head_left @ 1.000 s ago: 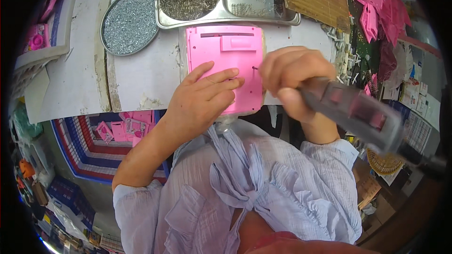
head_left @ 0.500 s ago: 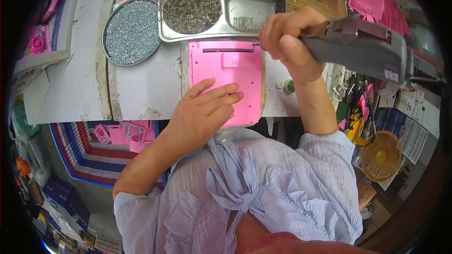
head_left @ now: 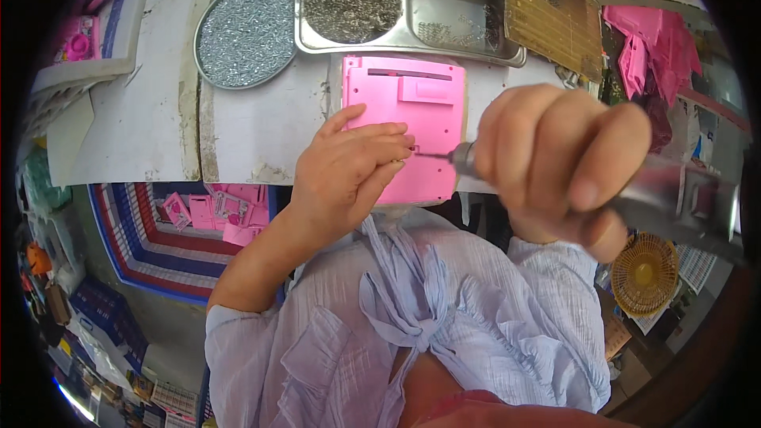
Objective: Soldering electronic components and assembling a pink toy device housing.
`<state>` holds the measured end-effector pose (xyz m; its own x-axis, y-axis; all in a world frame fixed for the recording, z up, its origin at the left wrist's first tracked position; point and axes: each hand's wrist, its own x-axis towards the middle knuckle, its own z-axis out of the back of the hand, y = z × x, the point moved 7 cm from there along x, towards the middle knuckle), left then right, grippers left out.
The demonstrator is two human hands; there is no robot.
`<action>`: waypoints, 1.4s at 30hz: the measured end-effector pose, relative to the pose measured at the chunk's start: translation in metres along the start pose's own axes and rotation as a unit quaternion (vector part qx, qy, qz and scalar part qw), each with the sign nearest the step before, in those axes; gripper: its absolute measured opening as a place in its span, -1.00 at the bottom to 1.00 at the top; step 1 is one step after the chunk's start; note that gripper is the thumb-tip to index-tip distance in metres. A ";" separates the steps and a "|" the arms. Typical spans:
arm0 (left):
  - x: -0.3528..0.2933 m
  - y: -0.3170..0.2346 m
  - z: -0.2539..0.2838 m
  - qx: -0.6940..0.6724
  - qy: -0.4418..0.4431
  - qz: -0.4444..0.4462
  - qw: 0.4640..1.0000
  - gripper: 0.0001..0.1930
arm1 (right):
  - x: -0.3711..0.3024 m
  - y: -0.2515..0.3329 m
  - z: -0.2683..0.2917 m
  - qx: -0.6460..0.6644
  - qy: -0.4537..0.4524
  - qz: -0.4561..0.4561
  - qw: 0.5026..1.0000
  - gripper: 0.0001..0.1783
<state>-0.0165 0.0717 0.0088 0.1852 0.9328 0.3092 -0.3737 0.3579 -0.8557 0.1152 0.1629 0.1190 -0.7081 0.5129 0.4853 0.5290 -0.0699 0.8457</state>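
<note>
Driver tip on a pink plastic panel, both hands at work.
Left hand lies flat, fingers together, pressing the pink panel at its 7 o'clock corner. Right hand, at the panel's 4 o'clock, has its fingers wrapped tight around the electric screwdriver, tip touching the panel beside the left fingertips. The panel rests on the bench; at 12 o'clock a steel tray, at 10 o'clock a round pan of screws.
</note>
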 end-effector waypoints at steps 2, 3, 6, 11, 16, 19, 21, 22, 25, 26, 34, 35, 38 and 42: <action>0.000 -0.002 0.007 0.037 -0.021 -0.011 0.999 -0.83 | 0.003 -0.007 -0.009 0.012 0.000 0.005 1.000 -0.73; 0.000 -0.001 0.010 0.047 -0.026 -0.014 0.998 -0.83 | 0.004 -0.010 -0.012 0.016 -0.008 0.012 1.000 -0.72; -0.002 0.001 0.017 0.063 -0.037 -0.009 0.997 -0.82 | 0.005 -0.021 -0.016 0.017 -0.041 0.002 0.999 -0.72; -0.002 0.002 0.024 0.085 -0.031 -0.032 0.995 -0.81 | 0.006 -0.028 -0.021 0.011 -0.088 -0.026 0.996 -0.71; -0.002 0.004 0.038 0.113 -0.065 -0.024 0.991 -0.86 | 0.021 -0.030 -0.015 -0.028 -0.073 -0.006 0.997 -0.78; -0.005 0.013 0.045 0.206 -0.091 -0.007 0.974 -0.90 | 0.036 -0.047 0.004 -0.068 -0.090 0.032 0.993 -0.87; -0.009 0.012 0.030 0.218 -0.067 -0.044 0.973 -0.90 | 0.047 -0.068 0.018 -0.058 -0.056 0.046 0.996 -0.83; -0.012 0.009 0.023 0.223 -0.054 -0.063 0.971 -0.89 | 0.048 -0.078 0.021 -0.028 -0.059 0.027 0.998 -0.89; -0.016 0.012 0.019 0.231 -0.062 -0.045 0.970 -0.87 | 0.051 -0.093 0.018 -0.032 -0.063 0.009 0.997 -0.89; -0.017 0.012 0.019 0.230 -0.066 -0.044 0.970 -0.87 | 0.051 -0.097 0.018 -0.015 -0.072 -0.005 0.997 -0.80; -0.015 0.012 0.019 0.223 -0.074 -0.032 0.971 -0.91 | 0.043 -0.107 0.009 -0.160 -0.085 -0.037 0.983 -0.71; -0.015 0.012 0.020 0.224 -0.077 -0.032 0.971 -0.91 | 0.047 -0.105 0.009 -0.148 -0.082 -0.057 0.984 -0.70; -0.019 0.012 0.020 0.223 -0.085 -0.032 0.971 -0.92 | 0.044 -0.091 -0.001 -0.095 -0.071 -0.052 0.992 -0.69; -0.021 0.013 0.019 0.220 -0.107 -0.031 0.969 -0.94 | 0.035 -0.096 -0.008 -0.209 -0.023 -0.055 0.976 -0.71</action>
<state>-0.0421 0.0579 -0.0006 0.0439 0.8793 0.4742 -0.7275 0.3535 -0.5880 0.0361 0.1808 0.0569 -0.7223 0.5748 0.3847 0.2069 -0.3511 0.9132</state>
